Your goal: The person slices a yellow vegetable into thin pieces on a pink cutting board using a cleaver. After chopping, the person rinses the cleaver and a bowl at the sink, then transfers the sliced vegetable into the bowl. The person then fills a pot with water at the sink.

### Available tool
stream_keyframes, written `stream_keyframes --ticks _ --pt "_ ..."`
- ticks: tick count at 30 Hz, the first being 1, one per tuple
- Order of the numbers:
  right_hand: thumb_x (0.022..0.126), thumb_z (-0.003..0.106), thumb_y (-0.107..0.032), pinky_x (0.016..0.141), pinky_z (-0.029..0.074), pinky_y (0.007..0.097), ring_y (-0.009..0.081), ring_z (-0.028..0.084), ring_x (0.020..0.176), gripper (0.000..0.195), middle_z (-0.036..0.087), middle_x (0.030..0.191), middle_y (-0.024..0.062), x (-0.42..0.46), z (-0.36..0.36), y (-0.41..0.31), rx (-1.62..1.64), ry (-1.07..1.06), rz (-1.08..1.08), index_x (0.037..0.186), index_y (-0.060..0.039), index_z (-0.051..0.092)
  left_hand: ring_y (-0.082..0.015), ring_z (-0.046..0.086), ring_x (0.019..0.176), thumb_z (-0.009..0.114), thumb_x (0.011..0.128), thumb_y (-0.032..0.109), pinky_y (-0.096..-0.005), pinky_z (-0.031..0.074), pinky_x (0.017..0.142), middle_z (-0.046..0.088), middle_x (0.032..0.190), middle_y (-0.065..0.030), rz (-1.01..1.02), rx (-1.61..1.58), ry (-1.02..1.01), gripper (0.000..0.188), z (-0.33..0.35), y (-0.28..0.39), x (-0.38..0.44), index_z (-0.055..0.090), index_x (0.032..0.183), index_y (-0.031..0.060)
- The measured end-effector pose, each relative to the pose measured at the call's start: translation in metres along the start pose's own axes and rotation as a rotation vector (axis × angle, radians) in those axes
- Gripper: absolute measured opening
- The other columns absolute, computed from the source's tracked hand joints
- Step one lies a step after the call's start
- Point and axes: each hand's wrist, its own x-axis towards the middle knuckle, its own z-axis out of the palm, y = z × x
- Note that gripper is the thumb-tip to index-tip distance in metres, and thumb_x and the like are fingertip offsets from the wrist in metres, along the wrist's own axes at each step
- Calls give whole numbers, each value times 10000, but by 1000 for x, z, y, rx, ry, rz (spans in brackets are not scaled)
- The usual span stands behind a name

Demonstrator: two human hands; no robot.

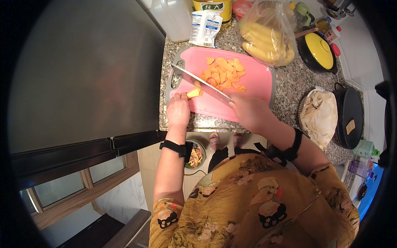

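A pink cutting board [214, 110] with a grey rim lies on the speckled stone counter. My left hand [178, 109] holds a piece of orange vegetable [194, 92], perhaps carrot, at the board's near left part. In my right hand [252, 113] is the handle of a kitchen knife [204, 82]; its blade slants up and left across the board, just beyond the held piece. Past the blade sits a loose heap of orange vegetable slices [225, 74]. The knife handle is hidden inside my right fist.
A plastic bag of bananas [266, 40] overlaps the board's far right corner. Behind the board stand a white packet [205, 29], a yellow oil jug [228, 9] and a whitish plastic jug [173, 23]. A yellow-lidded pot [319, 51] is to the right. A bin [202, 155] with peelings sits on the floor.
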Motion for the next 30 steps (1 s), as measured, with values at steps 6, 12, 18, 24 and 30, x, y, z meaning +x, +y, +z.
stream_keyframes --ticks 6,12,18,24,30 --pt "1001 481 -275 751 486 530 421 638 851 284 653 861 231 14 23 16 -6 -200 88 1029 1 545 -281 670 826 522 898 109 -406 538 734 640 884 -103 18 -3 -13 124 2 -2 -6 629 945 68" --pt "1001 471 -283 755 472 539 436 632 857 289 646 866 246 15 29 35 82 -100 123 1007 -4 546 -333 694 731 551 920 171 -444 567 667 668 863 -146 -69 -119 -132 226 -1 6 -12 601 1085 26" --pt "1012 438 -312 765 478 555 436 640 859 315 658 878 239 9 16 26 103 -93 130 1038 -14 535 -399 680 760 642 890 216 -487 551 683 684 838 -240 -245 -333 -90 449 -7 42 -22 562 1266 -18" --pt "997 468 -285 693 480 562 437 641 769 265 652 782 219 5 17 20 66 -72 55 1007 -27 529 -418 667 782 611 901 163 -491 543 699 666 859 -249 -235 -457 -26 366 0 52 -23 571 1210 -29" --pt "991 478 -266 651 475 560 428 636 719 232 638 734 210 2 20 21 37 -16 -7 978 -38 518 -424 660 790 580 909 149 -509 537 713 657 862 -240 -268 -470 -47 234 -1 54 -20 603 1100 16"
